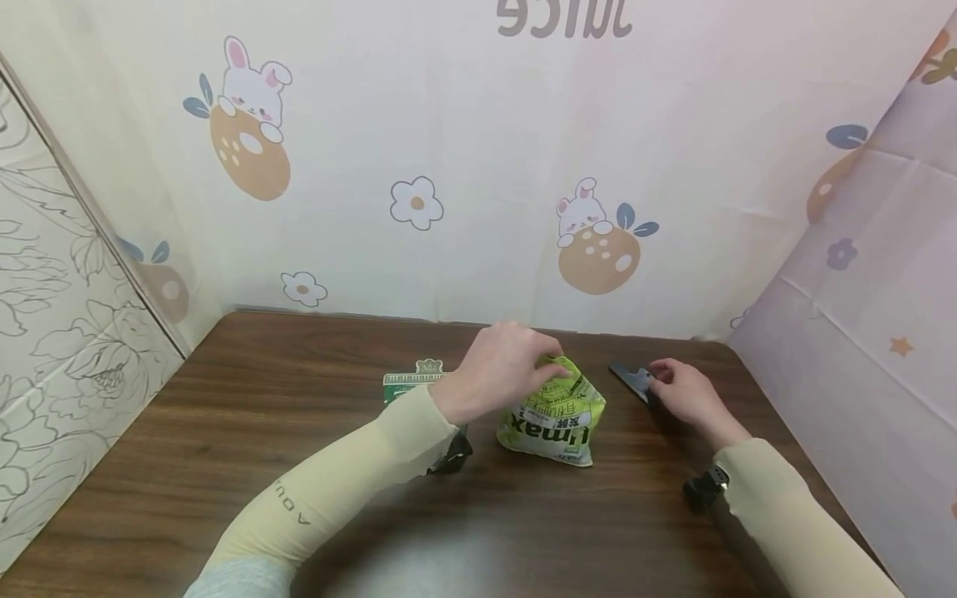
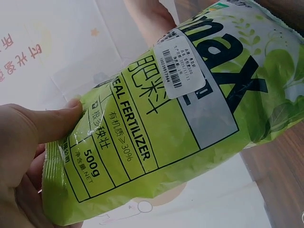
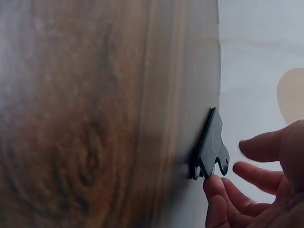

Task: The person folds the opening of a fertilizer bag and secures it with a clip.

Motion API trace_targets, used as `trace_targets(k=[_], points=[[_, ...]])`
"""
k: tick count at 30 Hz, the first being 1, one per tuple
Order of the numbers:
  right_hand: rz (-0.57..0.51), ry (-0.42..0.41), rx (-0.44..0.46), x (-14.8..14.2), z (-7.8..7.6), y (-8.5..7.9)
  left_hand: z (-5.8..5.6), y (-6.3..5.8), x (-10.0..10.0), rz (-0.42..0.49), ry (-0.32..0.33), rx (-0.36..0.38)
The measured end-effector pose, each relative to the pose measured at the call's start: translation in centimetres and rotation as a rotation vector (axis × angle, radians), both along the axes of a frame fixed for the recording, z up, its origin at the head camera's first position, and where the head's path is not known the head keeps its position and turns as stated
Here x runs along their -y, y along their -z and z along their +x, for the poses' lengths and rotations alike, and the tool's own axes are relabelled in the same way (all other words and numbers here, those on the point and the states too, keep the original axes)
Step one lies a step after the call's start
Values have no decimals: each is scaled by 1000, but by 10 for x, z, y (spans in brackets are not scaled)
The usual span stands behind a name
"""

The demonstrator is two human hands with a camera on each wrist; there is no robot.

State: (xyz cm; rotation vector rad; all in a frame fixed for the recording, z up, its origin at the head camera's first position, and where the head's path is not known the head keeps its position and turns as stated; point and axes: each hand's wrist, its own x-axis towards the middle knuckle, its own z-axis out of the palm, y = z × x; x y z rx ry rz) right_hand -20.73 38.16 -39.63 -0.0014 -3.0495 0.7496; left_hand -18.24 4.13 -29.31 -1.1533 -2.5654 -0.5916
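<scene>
My left hand (image 1: 503,361) pinches the top edge of a green and white fertilizer bag (image 1: 549,419) between thumb and fingers. The bag stands on the table, its sealed edge and white barcode label (image 2: 179,66) showing in the left wrist view. To its right lies a dark, wide-mouthed clip (image 1: 634,380). My right hand (image 1: 684,394) is at the clip's handle end. In the right wrist view, a fingertip meets the clip (image 3: 209,147) low down, while thumb and forefinger stay apart beside its handle.
A green and white item with a crown-shaped top (image 1: 407,379) lies partly hidden behind my left forearm. The brown wooden table (image 1: 314,357) reaches back to a wall sheet (image 1: 478,249) printed with rabbits and fruit. Another sheet (image 1: 860,316) borders the right side.
</scene>
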Motion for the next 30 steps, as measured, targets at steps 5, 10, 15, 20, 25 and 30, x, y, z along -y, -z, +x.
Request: trace_targets(k=[5,10,15,20,25,30], points=[[21,16,7,-3,-7,2,0,-1,0,1,4,-13],[28,21,32,-5,-10,1,1,-2,1,-11,-1,-16],[54,13,53,-3,-9,1,1,-2,1,-9,1,-12],[57,8,65,-1,-7,2,1,-1,0,-6,3,-11],[42,20,75,0,-6,3,1,-1,0,-10,-3,-14],[27,30,84,1,-4,2,2,0,0,-14,-3,-12]])
